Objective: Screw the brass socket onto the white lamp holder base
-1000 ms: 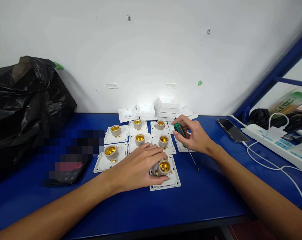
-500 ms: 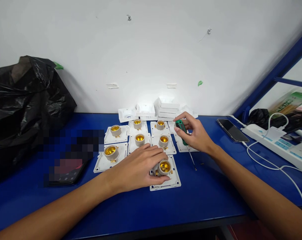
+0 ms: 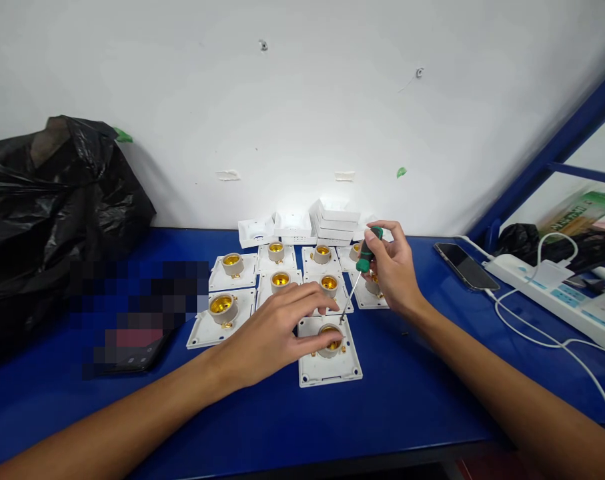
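Observation:
My left hand (image 3: pixel 295 320) rests at the nearest white plate, which carries a lamp socket (image 3: pixel 326 352) with a brass-coloured inside. Its thumb lies across the socket's rim and its fingers curl over the plate's far edge. Wrapped in my right hand (image 3: pixel 396 270) is a screwdriver (image 3: pixel 365 257) with a green and black handle. The shaft slants down to the left, and its tip is at the plate's far right corner, between my left thumb and fingertips. Whether a screw sits under the tip is too small to tell.
Several more socket plates (image 3: pixel 245 312) lie in rows behind. White box covers (image 3: pixel 337 223) are stacked against the wall. A black plastic bag (image 3: pixel 62 200) and a partly blurred phone (image 3: pixel 137 357) are on the left; another phone (image 3: pixel 465 265), a power strip (image 3: pixel 557 290) and white cables are on the right.
The screwdriver has swung from pointing down-right over the bare table to slanting down-left onto the plate's corner. My left thumb has moved up from the plate's front onto the socket.

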{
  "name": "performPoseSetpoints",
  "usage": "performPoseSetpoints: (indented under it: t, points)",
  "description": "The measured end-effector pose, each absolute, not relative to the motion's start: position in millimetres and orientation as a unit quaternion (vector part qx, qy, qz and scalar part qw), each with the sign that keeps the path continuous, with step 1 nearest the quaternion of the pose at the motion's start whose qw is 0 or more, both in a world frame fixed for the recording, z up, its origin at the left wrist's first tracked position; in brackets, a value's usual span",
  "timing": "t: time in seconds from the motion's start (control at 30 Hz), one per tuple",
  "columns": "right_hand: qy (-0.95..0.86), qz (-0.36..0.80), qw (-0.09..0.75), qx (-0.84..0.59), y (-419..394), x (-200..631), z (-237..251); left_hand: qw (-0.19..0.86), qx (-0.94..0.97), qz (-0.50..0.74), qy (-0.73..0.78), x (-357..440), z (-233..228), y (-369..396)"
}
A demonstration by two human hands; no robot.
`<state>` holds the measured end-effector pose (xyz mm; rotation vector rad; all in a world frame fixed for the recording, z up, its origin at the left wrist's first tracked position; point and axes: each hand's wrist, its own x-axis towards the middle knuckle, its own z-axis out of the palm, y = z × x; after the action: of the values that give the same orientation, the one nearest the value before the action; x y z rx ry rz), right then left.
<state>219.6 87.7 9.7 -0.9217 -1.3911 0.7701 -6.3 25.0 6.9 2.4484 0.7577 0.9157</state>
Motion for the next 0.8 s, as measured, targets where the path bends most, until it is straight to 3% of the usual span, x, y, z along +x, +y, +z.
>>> performPoseSetpoints:
  t: [0.8]
  points:
    - [-0.537,0.397,0.627,-0.401,84.8,215.2,12.2,0.196,0.868,0.385,0.247,-3.1,7.2,27.5]
